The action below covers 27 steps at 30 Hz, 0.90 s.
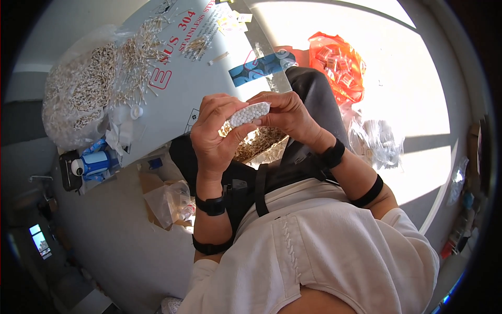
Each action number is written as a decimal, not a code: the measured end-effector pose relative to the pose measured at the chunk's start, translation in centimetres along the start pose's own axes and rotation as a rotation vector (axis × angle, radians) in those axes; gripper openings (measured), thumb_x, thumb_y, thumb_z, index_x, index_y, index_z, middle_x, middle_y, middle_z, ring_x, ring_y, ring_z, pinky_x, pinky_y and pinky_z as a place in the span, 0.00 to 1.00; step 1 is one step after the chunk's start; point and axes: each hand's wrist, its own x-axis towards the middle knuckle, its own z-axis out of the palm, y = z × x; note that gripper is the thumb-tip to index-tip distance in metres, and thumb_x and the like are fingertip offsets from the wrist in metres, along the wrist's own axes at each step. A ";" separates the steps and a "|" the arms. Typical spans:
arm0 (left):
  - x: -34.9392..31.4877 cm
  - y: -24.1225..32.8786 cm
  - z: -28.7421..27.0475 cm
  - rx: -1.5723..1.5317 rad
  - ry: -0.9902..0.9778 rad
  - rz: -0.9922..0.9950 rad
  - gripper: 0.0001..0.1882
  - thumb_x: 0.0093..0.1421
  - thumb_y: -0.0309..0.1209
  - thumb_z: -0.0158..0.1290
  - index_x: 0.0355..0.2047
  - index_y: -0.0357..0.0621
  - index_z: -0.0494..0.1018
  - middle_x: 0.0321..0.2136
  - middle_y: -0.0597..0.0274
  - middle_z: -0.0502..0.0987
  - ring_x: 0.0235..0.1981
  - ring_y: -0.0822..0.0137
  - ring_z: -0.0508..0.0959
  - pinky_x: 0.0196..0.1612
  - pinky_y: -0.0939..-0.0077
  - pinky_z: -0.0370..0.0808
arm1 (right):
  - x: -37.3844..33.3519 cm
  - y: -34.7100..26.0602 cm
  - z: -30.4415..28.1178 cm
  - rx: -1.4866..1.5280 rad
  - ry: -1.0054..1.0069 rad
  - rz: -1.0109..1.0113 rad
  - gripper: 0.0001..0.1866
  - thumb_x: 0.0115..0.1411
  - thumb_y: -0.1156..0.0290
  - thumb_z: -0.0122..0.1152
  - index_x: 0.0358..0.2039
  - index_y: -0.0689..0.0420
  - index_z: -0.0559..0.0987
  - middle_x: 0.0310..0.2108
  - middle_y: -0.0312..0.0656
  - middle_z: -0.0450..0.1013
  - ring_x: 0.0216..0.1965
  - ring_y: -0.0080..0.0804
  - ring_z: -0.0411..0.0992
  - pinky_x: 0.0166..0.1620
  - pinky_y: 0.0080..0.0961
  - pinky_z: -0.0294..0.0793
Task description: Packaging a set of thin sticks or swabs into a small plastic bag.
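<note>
A small clear pack of cotton swabs [250, 113] is held up above my lap, its round white tips facing me. My left hand [215, 128] grips its left end, thumb below and fingers over the top. At the other end, my right hand [291, 116] pinches the pack near its corner between thumb and fingers. Below both hands, between my legs, loose swabs fill an open box [272, 153], partly hidden by my hands.
Loose cotton swabs [138, 60] are strewn on the table [178, 99] beside a big clear bag of swabs [83, 99]. A blue bottle [94, 163] stands at the table's left corner. On the floor at right are an orange bag of packs [337, 68] and clear plastic bags [377, 141].
</note>
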 end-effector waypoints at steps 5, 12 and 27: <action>-0.1 -0.6 -0.3 0.032 -0.029 0.052 0.13 0.48 0.30 0.66 0.33 0.39 0.78 0.32 0.61 0.79 0.39 0.60 0.77 0.43 0.70 0.74 | 0.1 0.0 0.0 -0.047 -0.016 -0.042 0.16 0.50 0.82 0.68 0.41 0.64 0.81 0.37 0.37 0.75 0.40 0.20 0.72 0.44 0.18 0.73; -0.5 -0.5 -0.6 -0.295 0.030 -0.131 0.18 0.52 0.36 0.65 0.39 0.36 0.79 0.36 0.57 0.79 0.41 0.65 0.76 0.44 0.72 0.73 | 0.0 0.0 -0.2 0.036 0.007 0.013 0.16 0.52 0.83 0.67 0.43 0.66 0.80 0.39 0.38 0.75 0.40 0.21 0.73 0.45 0.17 0.75; -1.2 -1.3 -0.8 -0.687 -0.025 -0.557 0.12 0.62 0.27 0.51 0.41 0.32 0.79 0.34 0.53 0.81 0.32 0.70 0.80 0.37 0.79 0.78 | -0.4 0.2 -0.8 0.061 0.014 0.083 0.17 0.53 0.83 0.66 0.45 0.65 0.79 0.37 0.38 0.78 0.40 0.19 0.74 0.46 0.17 0.75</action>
